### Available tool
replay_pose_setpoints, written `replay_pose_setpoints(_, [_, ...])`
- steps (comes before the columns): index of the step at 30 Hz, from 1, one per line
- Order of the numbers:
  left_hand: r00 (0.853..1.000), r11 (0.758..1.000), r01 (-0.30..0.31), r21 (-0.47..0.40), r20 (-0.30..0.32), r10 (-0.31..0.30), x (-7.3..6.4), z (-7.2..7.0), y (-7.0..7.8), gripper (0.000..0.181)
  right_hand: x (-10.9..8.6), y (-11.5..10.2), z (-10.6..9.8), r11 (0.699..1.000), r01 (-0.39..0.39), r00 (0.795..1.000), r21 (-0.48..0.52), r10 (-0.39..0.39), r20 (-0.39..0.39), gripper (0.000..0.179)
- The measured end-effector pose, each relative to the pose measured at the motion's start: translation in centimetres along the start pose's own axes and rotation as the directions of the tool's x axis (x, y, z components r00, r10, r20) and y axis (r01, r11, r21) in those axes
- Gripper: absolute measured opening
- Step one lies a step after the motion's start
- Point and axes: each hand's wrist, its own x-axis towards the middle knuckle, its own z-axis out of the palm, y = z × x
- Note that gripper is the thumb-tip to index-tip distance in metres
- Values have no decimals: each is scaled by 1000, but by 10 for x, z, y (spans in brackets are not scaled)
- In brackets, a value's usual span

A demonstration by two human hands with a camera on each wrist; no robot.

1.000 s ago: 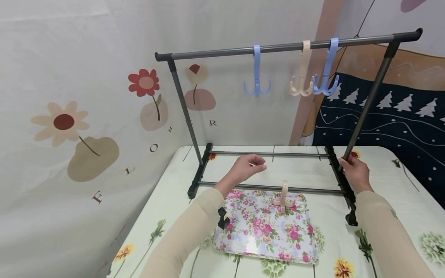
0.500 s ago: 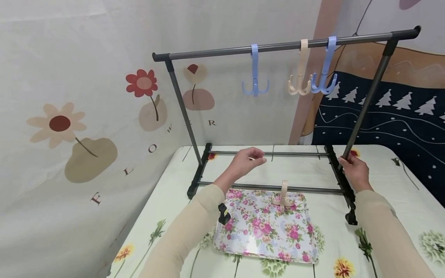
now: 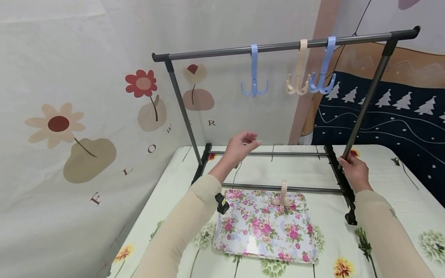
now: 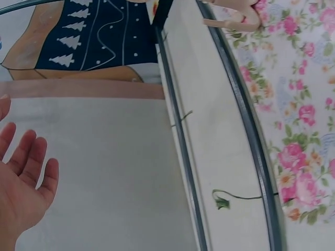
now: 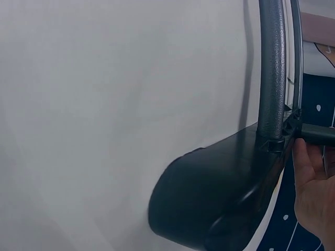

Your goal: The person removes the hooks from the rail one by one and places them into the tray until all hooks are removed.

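Note:
My left hand (image 3: 240, 148) hangs in the air above the base of a dark metal rack, its fingers loosely bent around nothing. The left wrist view shows the same hand (image 4: 26, 180) with an empty palm. At the foot of the rack's right post (image 3: 363, 106), my right hand (image 3: 356, 173) grips the tube. Two blue hooks, one left (image 3: 254, 73) and one right (image 3: 325, 69), hang from the top bar (image 3: 215, 51) with a beige hook (image 3: 299, 69) between them. Another beige hook (image 3: 283, 199) lies on the flowered tray (image 3: 259, 231).
Two thin bars join the rack's black feet, the rear bar (image 3: 288, 154) and the front bar (image 3: 313, 190). A flower-printed cloth (image 3: 399, 231) covers the table. Printed fabric walls (image 3: 87, 50) stand behind and at the left.
My left hand has risen and shifted a little left, away from the tray. My right hand stays on the post, and the hooks keep their places apart from slight swaying.

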Motion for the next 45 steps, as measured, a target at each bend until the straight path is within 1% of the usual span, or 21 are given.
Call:
replay_pose_setpoints(4, [998, 1000, -6, -4, -63, 6, 3, -8, 7, 35, 0, 1, 0, 1000, -1, 1000, -5, 1, -6, 49])
replay_pose_setpoints(8, [992, 1000, -21, 13, -127, 22, 6, -18, 14, 39, 0, 1, 1, 1000, -13, 1000, -9, 12, -12, 49])
replay_pose_setpoints(14, [975, 999, -47, -15, -216, 43, 13, -35, 28, 42, -1, -2, 2, 1000, -27, 1000, -3, 27, -12, 49])
replay_pose_setpoints(17, [966, 998, -57, -24, -255, 49, 16, -41, 36, 42, -1, -3, 2, 999, -35, 999, 4, 35, -12, 49])
replay_pose_setpoints(21, [958, 997, -68, -22, -282, 59, 18, -46, 46, 42, -2, -1, 1, 999, -42, 999, 4, 42, -4, 49])
replay_pose_setpoints(27, [949, 998, -66, -9, -308, 60, 21, -50, 58, 43, -3, 0, -1, 1000, -14, 1000, -18, 14, 8, 49])
replay_pose_setpoints(30, [937, 997, -73, 9, -341, 71, 25, -52, 64, 43, -3, 1, -1, 1000, -12, 1000, -17, 12, 17, 49])
replay_pose_setpoints(34, [917, 997, -69, 38, -391, 78, 30, -56, 74, 44, -2, 1, -1, 1000, -18, 999, -14, 18, 27, 50])
replay_pose_setpoints(36, [911, 997, -71, 44, -405, 83, 32, -59, 79, 45, -2, 0, -1, 1000, -19, 999, -14, 20, 27, 50])
replay_pose_setpoints(41, [904, 995, -75, 59, -417, 92, 35, -63, 92, 46, -3, 0, -1, 1000, -28, 999, -6, 28, 33, 52])
replay_pose_setpoints(45, [898, 996, -67, 56, -433, 85, 40, -64, 102, 46, -2, 1, -2, 1000, -27, 999, -13, 28, 32, 54])
